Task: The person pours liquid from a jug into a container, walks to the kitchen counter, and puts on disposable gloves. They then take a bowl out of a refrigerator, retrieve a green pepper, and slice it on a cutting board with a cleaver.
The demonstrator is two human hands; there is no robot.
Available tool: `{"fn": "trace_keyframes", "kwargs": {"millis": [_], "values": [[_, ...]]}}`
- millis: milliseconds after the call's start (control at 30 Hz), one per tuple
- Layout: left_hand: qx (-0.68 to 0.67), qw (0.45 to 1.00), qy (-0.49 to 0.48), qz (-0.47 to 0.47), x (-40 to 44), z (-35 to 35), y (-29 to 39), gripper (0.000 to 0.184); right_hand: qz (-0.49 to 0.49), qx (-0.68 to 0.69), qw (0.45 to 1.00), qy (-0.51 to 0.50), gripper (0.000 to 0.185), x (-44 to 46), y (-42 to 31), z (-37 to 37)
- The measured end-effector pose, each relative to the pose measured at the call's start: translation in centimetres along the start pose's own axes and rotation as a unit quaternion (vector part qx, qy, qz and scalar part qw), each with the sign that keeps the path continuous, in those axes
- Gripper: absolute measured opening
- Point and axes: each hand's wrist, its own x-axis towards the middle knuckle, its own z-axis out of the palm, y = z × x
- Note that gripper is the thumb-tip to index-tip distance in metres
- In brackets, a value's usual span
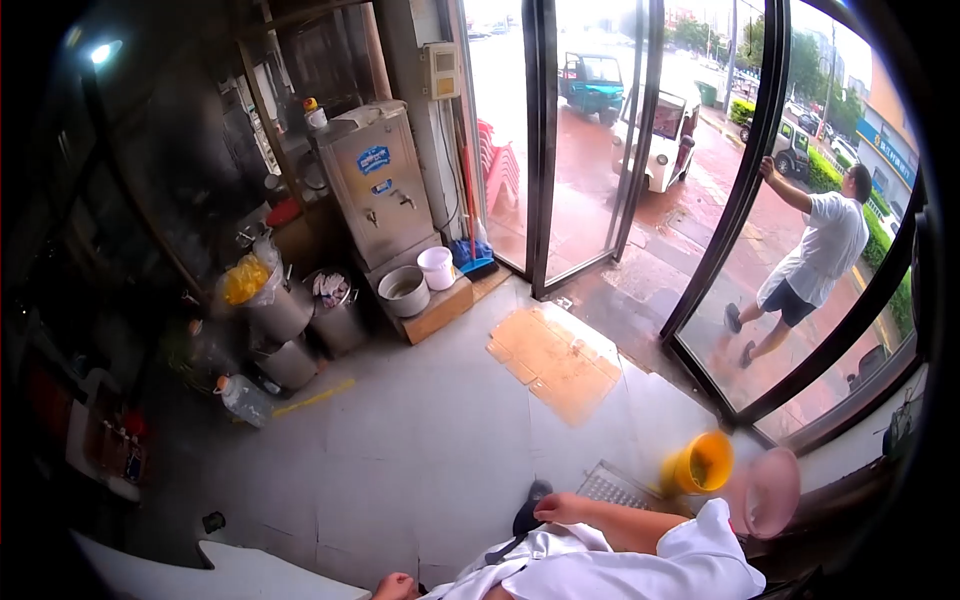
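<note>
My right hand (563, 508) hangs in front of my white clothing (600, 565), its fingers loosely curled together. I see nothing between them. A dark shoe (532, 505) shows just beside that hand, and a dark strap (507, 549) lies across the clothing below it. My left hand (397, 587) is at the bottom edge, only partly in view, with its fingers curled and no object visible in them. To its left is a white surface (230, 575).
A yellow bucket (697, 465), a pink basin (768, 492) and a metal grate (612, 487) are on my right. Flattened cardboard (555, 360) lies before the glass doors (590, 200). Pots (284, 312) and a steel water boiler (375, 185) stand left. Outside, a person (815, 235) touches the door frame.
</note>
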Motion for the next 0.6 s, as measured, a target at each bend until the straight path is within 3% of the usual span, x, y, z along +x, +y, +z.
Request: {"fn": "trace_keyframes", "kwargs": {"millis": [100,200,267,333,400,600], "values": [[0.046,0.997,-0.006,0.061,7.9,-4.9,-2.2,0.041,-0.11,-0.048,0.989,-0.089,0.034,4.2,-11.5,-4.2],[0.013,0.999,0.025,0.028,12.5,-10.6,5.4,0.04,-0.121,-0.048,0.947,-0.293,0.04,10.9,-20.9,-8.6],[-0.017,0.998,0.052,0.018,15.2,-15.4,10.4,0.039,-0.197,-0.113,0.9,-0.372,0.039,17.9,-25.9,-10.8],[-0.043,0.996,0.072,0.008,17.3,-19.9,13.3,0.038,-0.148,-0.133,0.883,-0.424,0.032,22.4,-33.3,-12.3],[-0.074,0.993,0.089,0.003,19.8,-24.4,15.3,0.037,-0.179,-0.22,0.808,-0.517,0.025,27.9,-40.0,-12.7],[-0.175,0.978,0.117,0.008,26.3,-36.9,15.0,0.035,-0.102,-0.333,0.721,-0.599,0.024,38.9,-56.5,-9.3]]}}
